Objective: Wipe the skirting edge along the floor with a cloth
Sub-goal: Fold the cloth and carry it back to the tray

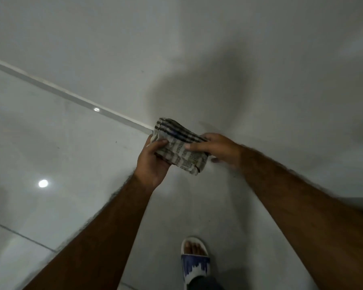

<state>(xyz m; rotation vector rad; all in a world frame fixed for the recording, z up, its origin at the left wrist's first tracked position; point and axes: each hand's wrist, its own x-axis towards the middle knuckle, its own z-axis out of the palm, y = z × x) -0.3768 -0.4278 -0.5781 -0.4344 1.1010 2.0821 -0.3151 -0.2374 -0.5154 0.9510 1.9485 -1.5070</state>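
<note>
cloth: folded checked cloth (179,146) held in the air, between both hands
left hand (155,159): fingers closed on cloth's left end
right hand (215,148): fingers closed on its right end
skirting edge (71,95): long axis runs up-left from cloth; below and beyond the fingers, left hand nearer

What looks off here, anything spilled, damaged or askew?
Nothing stands out. Both the left hand and the right hand hold a folded striped cloth in the air above the skirting edge. The glossy floor shows only light reflections and a few tiny specks.
</note>
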